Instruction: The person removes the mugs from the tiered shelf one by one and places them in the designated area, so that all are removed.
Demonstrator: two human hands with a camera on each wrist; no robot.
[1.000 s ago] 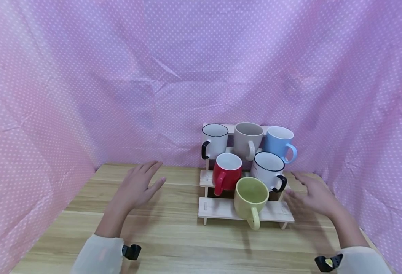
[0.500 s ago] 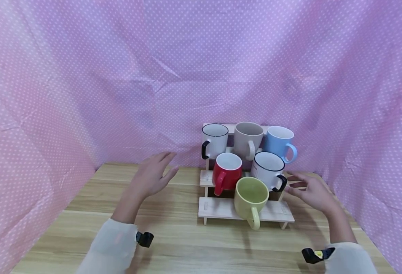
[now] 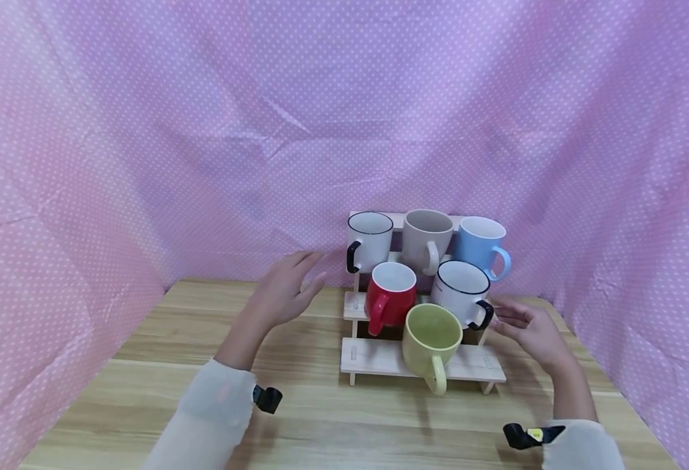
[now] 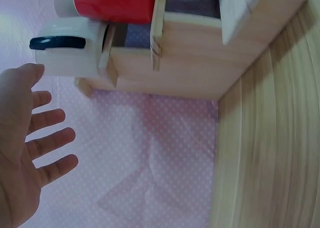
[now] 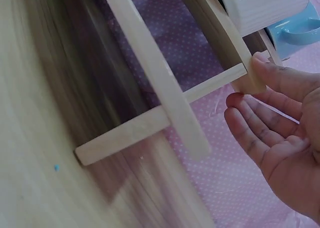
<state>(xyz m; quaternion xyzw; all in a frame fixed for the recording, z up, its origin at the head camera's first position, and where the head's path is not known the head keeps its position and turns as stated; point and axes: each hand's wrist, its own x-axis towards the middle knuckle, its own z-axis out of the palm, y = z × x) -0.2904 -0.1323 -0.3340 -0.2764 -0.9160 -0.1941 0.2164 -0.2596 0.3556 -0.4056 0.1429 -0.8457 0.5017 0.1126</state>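
Note:
A three-tier pale wooden rack [image 3: 374,358] stands on the table and bears several mugs. My right hand [image 3: 532,333] is at its right side; in the right wrist view the thumb and fingers pinch the end of the middle shelf [image 5: 252,86]. Left of the rack, my left hand [image 3: 282,294] hovers with spread fingers, holding nothing. It is nearest the white mug with a black handle [image 3: 370,243] on the top tier; in the left wrist view the thumb tip appears close to that mug [image 4: 75,58], and contact cannot be told.
Also on the top tier are a grey mug [image 3: 425,236] and a blue mug [image 3: 479,247]. A red mug [image 3: 393,301] and another white mug [image 3: 459,294] share the middle tier. The yellow-green mug [image 3: 429,339] sits on the bottom. Pink dotted cloth [image 3: 321,163] surrounds the wooden table [image 3: 321,418].
My left hand has moved right towards the rack. My right hand has come left, its fingers closing at the rack's side. The rack and mugs keep their places.

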